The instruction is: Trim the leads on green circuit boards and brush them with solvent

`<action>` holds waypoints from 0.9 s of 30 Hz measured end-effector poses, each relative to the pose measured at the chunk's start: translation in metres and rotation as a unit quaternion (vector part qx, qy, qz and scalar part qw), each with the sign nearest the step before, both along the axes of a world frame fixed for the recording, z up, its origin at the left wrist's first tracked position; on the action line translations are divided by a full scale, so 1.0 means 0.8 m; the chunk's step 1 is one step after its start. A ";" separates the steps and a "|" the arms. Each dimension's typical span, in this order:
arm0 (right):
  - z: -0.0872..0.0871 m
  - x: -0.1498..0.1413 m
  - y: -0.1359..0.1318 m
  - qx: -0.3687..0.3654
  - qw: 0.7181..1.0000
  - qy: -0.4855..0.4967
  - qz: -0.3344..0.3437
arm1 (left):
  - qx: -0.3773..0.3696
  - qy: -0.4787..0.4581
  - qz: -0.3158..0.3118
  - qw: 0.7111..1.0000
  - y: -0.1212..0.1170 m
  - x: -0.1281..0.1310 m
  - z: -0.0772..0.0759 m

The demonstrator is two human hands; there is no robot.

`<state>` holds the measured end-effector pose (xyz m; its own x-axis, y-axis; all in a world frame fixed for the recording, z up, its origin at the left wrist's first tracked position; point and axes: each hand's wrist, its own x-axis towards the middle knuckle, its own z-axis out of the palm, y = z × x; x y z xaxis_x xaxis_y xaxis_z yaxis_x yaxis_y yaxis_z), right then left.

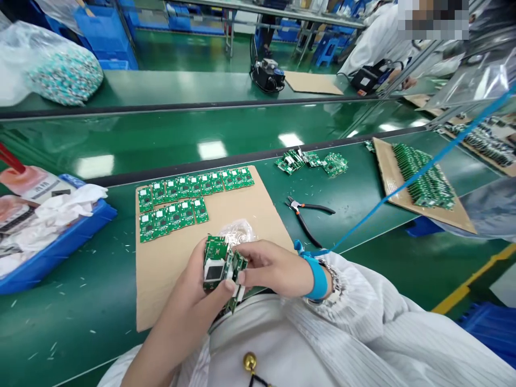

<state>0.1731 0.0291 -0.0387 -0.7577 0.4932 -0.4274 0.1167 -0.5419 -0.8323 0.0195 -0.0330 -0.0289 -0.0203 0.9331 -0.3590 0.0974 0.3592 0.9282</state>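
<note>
While the left hand (194,287) has its fingers wrapped around a stack of circuit boards (216,248) above the cardboard sheet (242,201), the right hand (270,269) has its fingers nearly closed on a tilted board (241,260) beside it. The step seems to be separating or sorting; next move probably calls for steady left support.

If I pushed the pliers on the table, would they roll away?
Probably not: the pliers lie flat with handles spread wide, so they'd more likely slide or spin on the table. Their metal end looks solid, so they may feel heavy for their size.
</note>
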 end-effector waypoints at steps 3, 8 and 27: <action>-0.003 -0.001 0.003 -0.008 1.000 0.021 0.015 | -0.028 -0.047 0.033 0.998 -0.002 0.000 -0.007; -0.002 -0.007 0.007 0.030 0.999 -0.010 0.037 | -0.061 -0.125 0.125 0.982 -0.007 0.001 -0.022; 0.004 -0.044 0.134 0.331 0.890 -0.297 0.100 | -0.081 -0.350 0.287 0.888 -0.012 -0.027 -0.050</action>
<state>0.1376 0.1361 -0.0356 -0.5960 0.6668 -0.4474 0.6815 0.1253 -0.7210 -0.0017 -0.0422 -0.0688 -0.1952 0.7755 -0.6005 -0.7250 0.2983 0.6208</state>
